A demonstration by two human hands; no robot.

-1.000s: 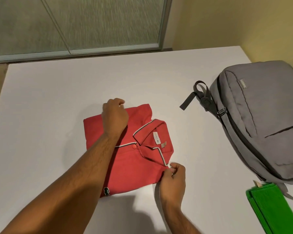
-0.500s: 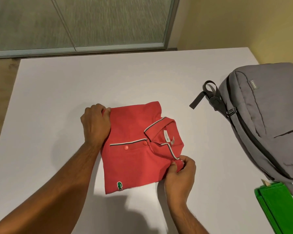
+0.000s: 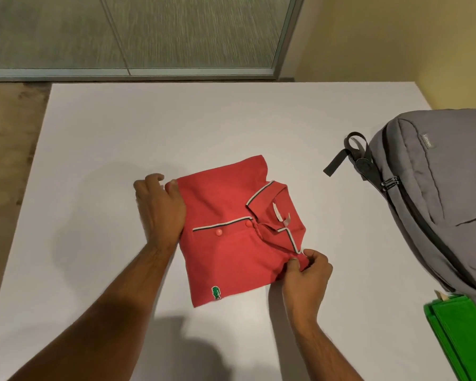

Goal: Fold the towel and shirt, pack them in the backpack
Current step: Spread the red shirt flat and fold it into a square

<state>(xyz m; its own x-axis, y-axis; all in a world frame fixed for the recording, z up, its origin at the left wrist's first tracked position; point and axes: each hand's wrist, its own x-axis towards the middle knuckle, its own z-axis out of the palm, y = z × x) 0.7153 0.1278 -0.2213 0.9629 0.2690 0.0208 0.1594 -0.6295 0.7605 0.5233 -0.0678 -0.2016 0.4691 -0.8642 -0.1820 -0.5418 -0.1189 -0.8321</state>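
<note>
Closest to us at the bottom right corner, the green towel (image 3: 463, 336) is sitting folded on the white table (image 3: 99, 149), partly cut off by the frame edge, with a small tan tag poking out at its top. It lies just below the backpack and well apart from the shirt.

Moving up, our right hand (image 3: 305, 273) is pinching the near right corner of the red shirt (image 3: 231, 243), thumb and fingers closed on the fabric right where the striped collar edge ends. Our left hand (image 3: 160, 207) is over on the shirt's left edge, thumb on top of the cloth and fingers curled around the side; we think it's gripping that edge, though the fingers are tucked out of sight so it's hard to be sure how firmly.

The shirt itself is folded into a rough square in the middle of the table, collar to the right, two red buttons showing along the placket, and a little green logo (image 3: 216, 293) near the bottom edge.

Further off on the right, the grey backpack (image 3: 437, 202) lies flat on the table, zipped up as far as we can see, with its dark top strap (image 3: 346, 152) flopped toward the shirt.

Past the table's far edge there's a frosted glass wall (image 3: 149, 31) and a yellow wall (image 3: 396, 37).
</note>
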